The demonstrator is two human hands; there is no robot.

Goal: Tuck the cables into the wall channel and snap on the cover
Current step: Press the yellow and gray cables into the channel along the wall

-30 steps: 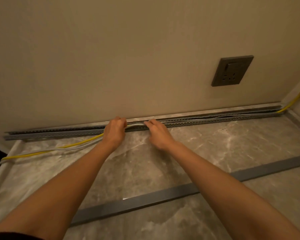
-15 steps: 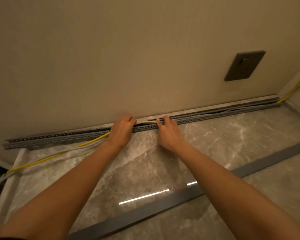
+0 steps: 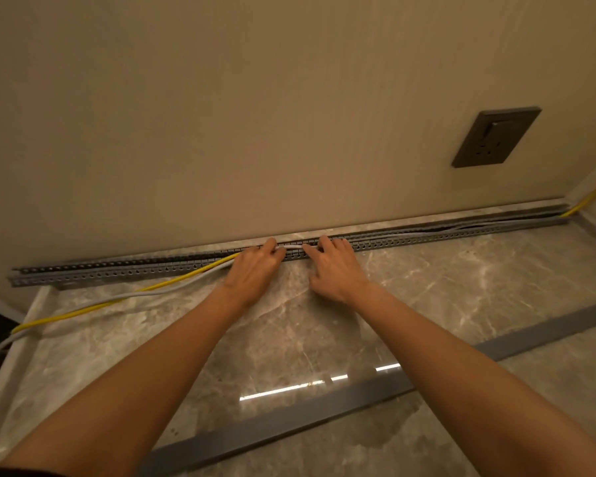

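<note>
Roughly half done: right of the hands the cables sit in the channel, the left stretch lies loose on the floor. Left hand and right hand both pinch the cables at the channel's middle. Cover lies unused on the floor.

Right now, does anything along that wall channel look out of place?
Yes. Left of the left hand, the yellow cable and grey cable trail loose across the floor, outside the channel. The cover lies unfitted on the floor.

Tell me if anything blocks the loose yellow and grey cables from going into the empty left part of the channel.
Nothing visible does. The channel lies open and bare left of the left hand, and the cables lie free on the floor beside it. The cover lies apart, nearer the person.
</note>
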